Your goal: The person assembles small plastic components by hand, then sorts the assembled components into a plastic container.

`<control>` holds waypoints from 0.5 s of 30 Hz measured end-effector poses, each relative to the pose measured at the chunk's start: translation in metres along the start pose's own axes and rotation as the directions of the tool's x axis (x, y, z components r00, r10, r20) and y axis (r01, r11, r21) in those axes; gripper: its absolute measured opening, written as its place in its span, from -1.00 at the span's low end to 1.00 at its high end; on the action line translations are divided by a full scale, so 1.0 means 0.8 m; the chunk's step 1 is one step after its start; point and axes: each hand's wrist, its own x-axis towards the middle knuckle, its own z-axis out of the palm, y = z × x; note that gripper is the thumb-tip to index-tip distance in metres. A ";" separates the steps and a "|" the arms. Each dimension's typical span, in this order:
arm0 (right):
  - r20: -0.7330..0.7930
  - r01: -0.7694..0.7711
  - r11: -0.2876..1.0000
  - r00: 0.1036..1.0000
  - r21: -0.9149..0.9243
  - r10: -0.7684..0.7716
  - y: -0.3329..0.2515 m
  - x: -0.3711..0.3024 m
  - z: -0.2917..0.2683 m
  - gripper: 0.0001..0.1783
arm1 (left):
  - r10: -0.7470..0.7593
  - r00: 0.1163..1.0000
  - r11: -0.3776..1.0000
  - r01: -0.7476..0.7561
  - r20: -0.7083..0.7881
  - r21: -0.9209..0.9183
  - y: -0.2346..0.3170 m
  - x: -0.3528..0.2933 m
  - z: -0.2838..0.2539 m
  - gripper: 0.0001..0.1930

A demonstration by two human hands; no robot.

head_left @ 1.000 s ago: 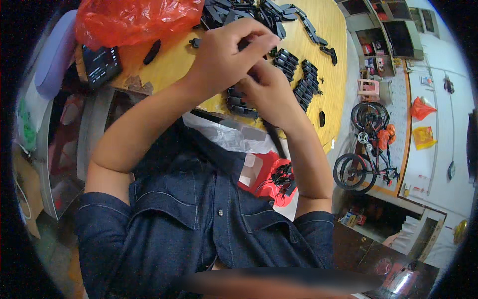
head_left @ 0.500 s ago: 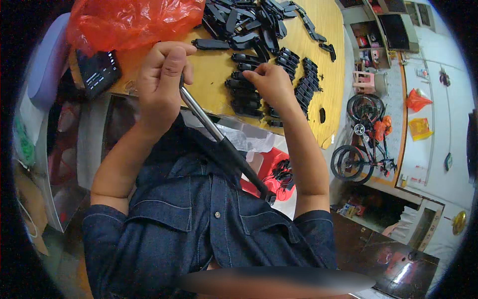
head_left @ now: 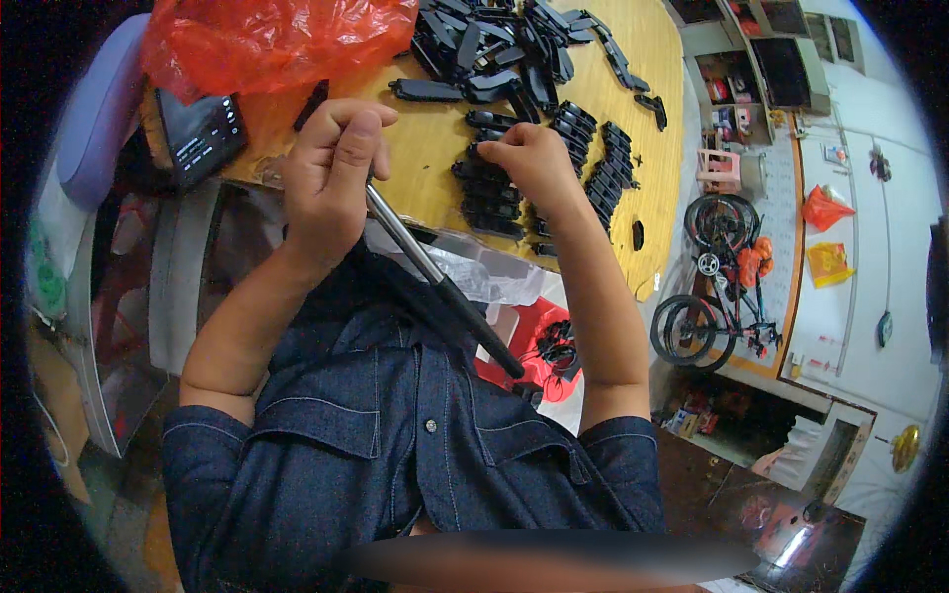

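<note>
My left hand (head_left: 331, 183) is curled closed above the table's near edge, thumb against the bent fingers. What it holds is hidden. Below its fingers comes the upper end of a silver rod with a black sleeve (head_left: 407, 242), which slants down over my lap; I cannot tell whether the hand grips it. My right hand (head_left: 539, 168) reaches down with thumb and forefinger pinched on a black plastic part (head_left: 476, 163) in the nearest row. Further rows of black parts (head_left: 611, 163) stand beside that hand. A dark slim piece (head_left: 312, 107) shows behind my left hand.
A heap of long black parts (head_left: 494, 49) covers the back of the yellow table (head_left: 647, 188). At back left lies a red plastic bag (head_left: 277, 44), with a dark-screened device (head_left: 198, 133) near it. Below the edge is a red container with black cables (head_left: 549, 351). Bicycles (head_left: 717, 277) stand right.
The view has shifted slightly. My left hand has moved a little to the right, and the dark slim piece behind it now shows. My right hand stays at the same row.
</note>
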 end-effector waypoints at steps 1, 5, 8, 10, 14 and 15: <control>0.024 -0.018 0.997 1.000 0.077 0.016 0.004 0.002 -0.001 -0.67 | 0.005 1.000 1.000 -0.004 0.013 -0.013 0.000 0.000 0.000 -0.82; 0.095 -0.062 0.980 0.994 0.189 0.045 -0.001 0.000 -0.011 -0.72 | 0.007 1.000 1.000 -0.008 0.029 0.015 0.002 0.001 -0.004 -0.82; 0.106 -0.023 0.965 0.994 0.263 -0.005 0.006 0.004 -0.008 -0.74 | 0.005 1.000 1.000 -0.005 0.026 0.013 0.005 0.002 -0.002 -0.82; 0.142 -0.039 0.973 0.990 0.226 0.006 -0.002 0.002 -0.013 -0.74 | 0.010 0.999 1.000 -0.010 0.030 -0.010 0.005 0.003 0.000 -0.82; 0.188 -0.051 0.980 0.982 0.195 0.014 -0.009 0.001 -0.014 -0.74 | 0.010 0.999 1.000 -0.009 0.051 -0.023 0.003 0.002 -0.001 -0.82; 0.187 -0.051 0.980 0.982 0.194 0.014 -0.007 0.003 -0.015 -0.74 | 0.011 0.999 1.000 -0.010 0.051 -0.024 0.003 0.002 -0.001 -0.82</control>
